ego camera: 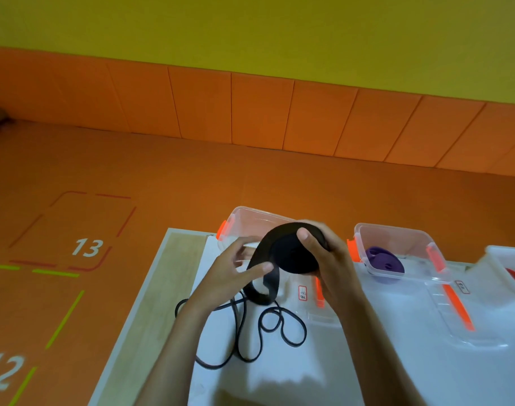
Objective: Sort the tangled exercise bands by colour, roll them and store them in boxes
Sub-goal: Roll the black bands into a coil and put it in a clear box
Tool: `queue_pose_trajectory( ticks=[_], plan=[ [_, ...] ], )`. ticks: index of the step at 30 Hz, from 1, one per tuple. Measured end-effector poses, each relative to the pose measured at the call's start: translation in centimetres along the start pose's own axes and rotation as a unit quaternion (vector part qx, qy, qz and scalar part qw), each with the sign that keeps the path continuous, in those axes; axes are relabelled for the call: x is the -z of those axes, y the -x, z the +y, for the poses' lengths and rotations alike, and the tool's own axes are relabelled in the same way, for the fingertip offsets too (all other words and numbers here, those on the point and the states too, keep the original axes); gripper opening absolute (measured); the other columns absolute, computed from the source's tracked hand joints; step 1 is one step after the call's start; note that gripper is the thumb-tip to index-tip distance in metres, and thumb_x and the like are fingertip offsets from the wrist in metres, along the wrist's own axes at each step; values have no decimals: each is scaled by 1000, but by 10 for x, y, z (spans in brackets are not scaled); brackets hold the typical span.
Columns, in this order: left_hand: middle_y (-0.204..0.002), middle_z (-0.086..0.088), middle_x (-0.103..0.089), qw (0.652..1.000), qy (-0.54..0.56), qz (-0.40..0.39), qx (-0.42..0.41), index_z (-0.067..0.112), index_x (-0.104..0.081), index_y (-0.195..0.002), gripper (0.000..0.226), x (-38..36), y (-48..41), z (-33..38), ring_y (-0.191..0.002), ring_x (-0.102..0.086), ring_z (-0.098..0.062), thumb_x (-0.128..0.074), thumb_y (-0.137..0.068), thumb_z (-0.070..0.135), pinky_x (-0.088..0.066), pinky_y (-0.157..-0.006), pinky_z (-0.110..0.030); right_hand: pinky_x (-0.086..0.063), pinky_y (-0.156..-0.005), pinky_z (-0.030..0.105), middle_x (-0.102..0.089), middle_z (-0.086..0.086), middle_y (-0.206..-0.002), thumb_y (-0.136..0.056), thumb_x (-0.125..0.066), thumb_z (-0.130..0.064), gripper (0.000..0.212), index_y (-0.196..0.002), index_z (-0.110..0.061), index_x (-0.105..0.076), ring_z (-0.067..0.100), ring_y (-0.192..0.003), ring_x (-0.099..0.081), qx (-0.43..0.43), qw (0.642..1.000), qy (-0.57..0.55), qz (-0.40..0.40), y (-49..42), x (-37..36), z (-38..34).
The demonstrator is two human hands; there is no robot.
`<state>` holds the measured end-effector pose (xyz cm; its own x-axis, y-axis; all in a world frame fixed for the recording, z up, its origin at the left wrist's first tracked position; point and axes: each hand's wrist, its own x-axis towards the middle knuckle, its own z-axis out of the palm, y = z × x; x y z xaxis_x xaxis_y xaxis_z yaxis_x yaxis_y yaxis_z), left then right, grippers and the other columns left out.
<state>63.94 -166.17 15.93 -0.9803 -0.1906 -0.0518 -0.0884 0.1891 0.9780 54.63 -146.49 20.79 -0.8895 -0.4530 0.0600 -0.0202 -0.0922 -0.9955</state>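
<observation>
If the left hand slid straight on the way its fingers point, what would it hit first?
Probably the loose tail of the black band, hanging from the roll the right hand grips; depth is unclear.

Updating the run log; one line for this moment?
step: rolling black band | right hand grips roll | left hand touches its tail | purple band in box

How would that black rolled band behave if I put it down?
Probably floppy: the loose tail of the black roll droops limply. It would likely uncoil, since only the right hand holds it wound. Set on edge, it might roll.
</observation>
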Motion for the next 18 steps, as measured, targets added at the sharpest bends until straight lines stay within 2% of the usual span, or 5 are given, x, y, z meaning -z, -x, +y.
queue_pose_trajectory(
  ticks=[4, 8, 11, 16, 18],
  plan=[
    [-125, 24, -71, 993, 17, -14, 112, 42, -70, -120, 45, 1, 7, -47, -116, -66, 4, -82, -79, 58, -49, -91, -21, -58, -92, 59, -73, 11, -113, -88, -73, -46, 36, -115, -22, -74, 36, -110, -68, -23, 999, -10, 28, 1, 5, 1],
    [-107, -3, -76, 980, 60, 104, 161, 12, -73, -101, 14, -17, 8, -84, -94, -77, -25, -83, -91, 12, -64, -91, -47, -58, -91, 59, -73, 11, -114, -87, -73, -48, 36, -114, -24, -75, 35, -111, -68, -33, 998, -31, 49, 3, 5, 0],
    [-89, -15, -75, 960, 110, 145, 211, 9, -62, -72, 28, -25, 9, -94, -92, -76, -35, -76, -95, 5, -66, -87, -45, -62, -86, 55, -73, 9, -113, -89, -72, -43, 30, -113, -25, -75, 33, -111, -69, -46, 995, -48, 69, 3, 7, 3],
    [-114, -21, -75, 841, 489, 92, 214, -10, -66, -126, 34, -4, 22, -94, -108, -76, -29, -67, -99, 10, -64, -90, -36, -63, -82, 56, -71, 17, -119, -101, -64, -37, 26, -119, -19, -72, 38, -113, -70, -89, 978, -116, 148, 3, 25, 11],
    [-102, -15, -72, 813, 553, 57, 175, -5, -68, -124, 31, 5, 26, -93, -97, -74, -24, -64, -99, 14, -61, -98, -44, -64, -79, 52, -76, 12, -113, -101, -65, -38, 20, -108, -24, -77, 36, -109, -73, -110, 969, -143, 170, 6, 31, 16]
  ],
)
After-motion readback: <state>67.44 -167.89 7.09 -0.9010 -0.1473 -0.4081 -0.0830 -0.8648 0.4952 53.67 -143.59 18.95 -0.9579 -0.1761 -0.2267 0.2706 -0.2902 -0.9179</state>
